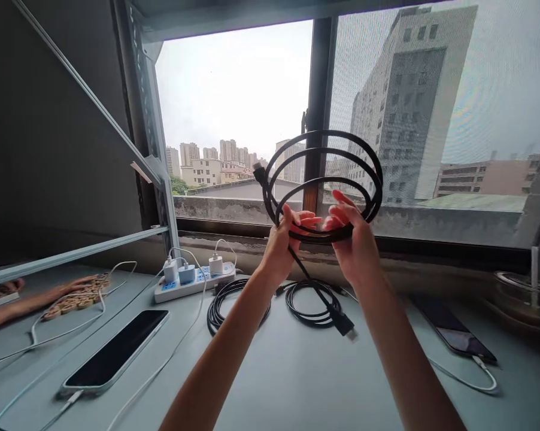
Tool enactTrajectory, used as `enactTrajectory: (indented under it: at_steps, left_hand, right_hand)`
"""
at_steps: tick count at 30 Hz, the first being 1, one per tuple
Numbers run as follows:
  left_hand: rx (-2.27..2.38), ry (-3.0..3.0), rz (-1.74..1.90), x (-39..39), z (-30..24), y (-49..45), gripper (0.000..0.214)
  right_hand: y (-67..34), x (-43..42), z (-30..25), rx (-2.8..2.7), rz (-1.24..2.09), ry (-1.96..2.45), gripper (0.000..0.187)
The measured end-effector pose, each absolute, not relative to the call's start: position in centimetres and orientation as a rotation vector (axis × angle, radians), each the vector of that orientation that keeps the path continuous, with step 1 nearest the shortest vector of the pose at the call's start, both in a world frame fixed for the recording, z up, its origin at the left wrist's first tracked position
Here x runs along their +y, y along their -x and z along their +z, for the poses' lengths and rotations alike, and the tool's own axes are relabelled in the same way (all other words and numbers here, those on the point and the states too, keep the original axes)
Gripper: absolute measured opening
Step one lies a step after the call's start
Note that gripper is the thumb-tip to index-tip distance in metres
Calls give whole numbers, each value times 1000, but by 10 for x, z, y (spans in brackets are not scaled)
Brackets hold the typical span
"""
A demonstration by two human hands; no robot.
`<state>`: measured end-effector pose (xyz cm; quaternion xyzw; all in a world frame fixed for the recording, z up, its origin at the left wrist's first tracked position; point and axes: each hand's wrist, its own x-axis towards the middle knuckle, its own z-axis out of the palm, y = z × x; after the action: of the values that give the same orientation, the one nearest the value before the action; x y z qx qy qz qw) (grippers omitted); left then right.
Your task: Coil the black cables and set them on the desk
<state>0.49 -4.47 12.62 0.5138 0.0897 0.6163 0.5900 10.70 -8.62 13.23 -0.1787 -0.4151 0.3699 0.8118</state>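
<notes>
I hold a coiled black cable (324,154) up in front of the window, its loops standing upright. My left hand (282,239) grips the bottom of the coil with fingers wrapped round the strands. My right hand (353,239) pinches the same bundle from the right, fingers partly stretched. One plug (258,173) sticks out at the coil's upper left. The other end hangs down to a plug (345,326) just above the desk.
On the grey desk (288,377) lie two more black cable coils (227,302) (312,305), a white power strip (193,280) with chargers, a phone (117,352) on a white cable at left, another phone (454,332) at right, and a glass (524,293). Another person's arm (32,302) rests at far left.
</notes>
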Motion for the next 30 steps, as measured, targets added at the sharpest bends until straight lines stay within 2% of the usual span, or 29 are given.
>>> enactTrajectory:
  at_steps: [4,9,13,16,20,25,30]
  left_hand:
    - [187,-1116,1529,-44,130,-4,44]
    - [242,-1314,1645,-48,134,6,44]
    - [469,-1564,1632,-49,137,19,33]
    - [572,-1647,1545,-51,138,25,34]
    - [670,-1733,1430,-55,140,27,36]
    - [608,-1705,1399,-62,142,23,40]
    - [442,-1571,1277,-64,143,21,57]
  right_hand:
    - [-110,-76,128,-944,719,645,40]
    - [-114,-87,127,-1114,-106,693,54]
    - [-116,-94,126,-1188,-441,654,52]
    - [-121,-92,126,-1301,-506,714,52]
    - [-127,-88,126,-1357,-430,757,55]
    - [-127,-87,125,-1140,-532,646,35]
    - [-128,-90,128,-1033,-436,657,19]
